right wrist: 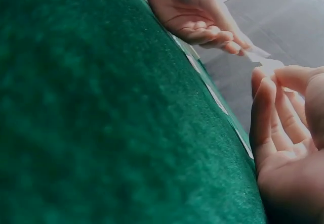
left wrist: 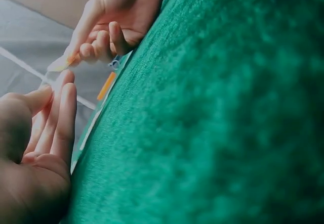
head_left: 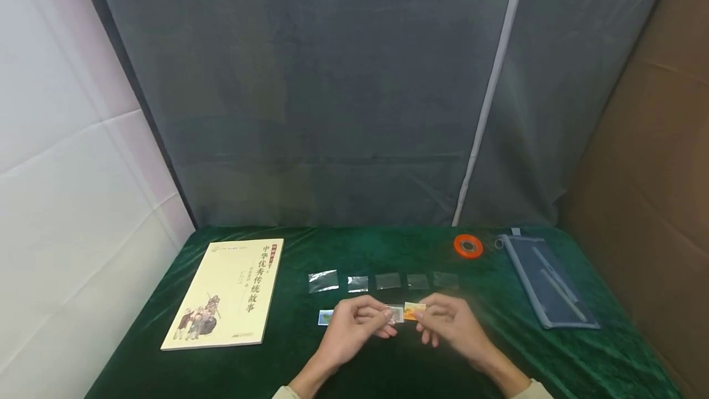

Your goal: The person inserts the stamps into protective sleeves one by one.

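My left hand (head_left: 357, 328) pinches a small clear plastic sleeve (head_left: 396, 314) between thumb and fingers. Facing it, my right hand (head_left: 450, 327) pinches a yellow-orange stamp (head_left: 413, 311), whose left edge is close to the sleeve's end. Both hands are held above the green cloth, as the left wrist view shows. Whether the stamp's edge is inside the sleeve I cannot tell. A blue-green stamp (head_left: 325, 317) lies on the cloth left of my left hand, partly covered by it. Beyond the hands lies a row of several clear sleeves (head_left: 388, 281).
A cream book (head_left: 227, 294) lies on the left of the green cloth (head_left: 310, 368). At the back right is an orange tape roll (head_left: 468, 246). A blue mesh zip pouch (head_left: 548, 282) with slim tools inside lies at the right. A grey curtain (head_left: 332, 91) hangs behind.
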A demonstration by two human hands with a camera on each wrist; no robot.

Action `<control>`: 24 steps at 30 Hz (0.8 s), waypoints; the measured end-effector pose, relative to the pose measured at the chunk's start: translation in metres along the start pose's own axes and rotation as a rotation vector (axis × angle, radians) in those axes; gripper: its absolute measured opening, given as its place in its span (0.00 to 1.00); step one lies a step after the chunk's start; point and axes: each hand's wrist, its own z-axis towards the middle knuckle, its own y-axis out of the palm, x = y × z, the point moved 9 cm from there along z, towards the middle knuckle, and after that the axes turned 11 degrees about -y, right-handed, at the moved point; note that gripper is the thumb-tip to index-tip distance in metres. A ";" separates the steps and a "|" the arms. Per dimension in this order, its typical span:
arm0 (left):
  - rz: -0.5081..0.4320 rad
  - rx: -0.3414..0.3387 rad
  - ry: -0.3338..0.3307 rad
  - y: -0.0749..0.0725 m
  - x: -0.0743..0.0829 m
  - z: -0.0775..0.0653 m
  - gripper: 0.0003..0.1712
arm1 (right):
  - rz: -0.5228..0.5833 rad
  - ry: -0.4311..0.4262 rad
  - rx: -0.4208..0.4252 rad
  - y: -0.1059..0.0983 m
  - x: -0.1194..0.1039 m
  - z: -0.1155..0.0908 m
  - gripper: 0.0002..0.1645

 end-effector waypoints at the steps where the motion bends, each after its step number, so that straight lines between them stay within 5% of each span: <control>1: -0.015 0.000 -0.007 -0.001 -0.002 0.000 0.14 | 0.007 0.001 0.005 0.000 0.002 0.000 0.12; 7: -0.046 -0.006 -0.023 -0.002 -0.008 0.001 0.16 | 0.030 0.028 0.063 -0.006 0.007 -0.001 0.13; 24: -0.114 -0.005 -0.015 -0.003 -0.006 0.000 0.15 | 0.001 -0.009 0.037 -0.003 0.001 -0.003 0.11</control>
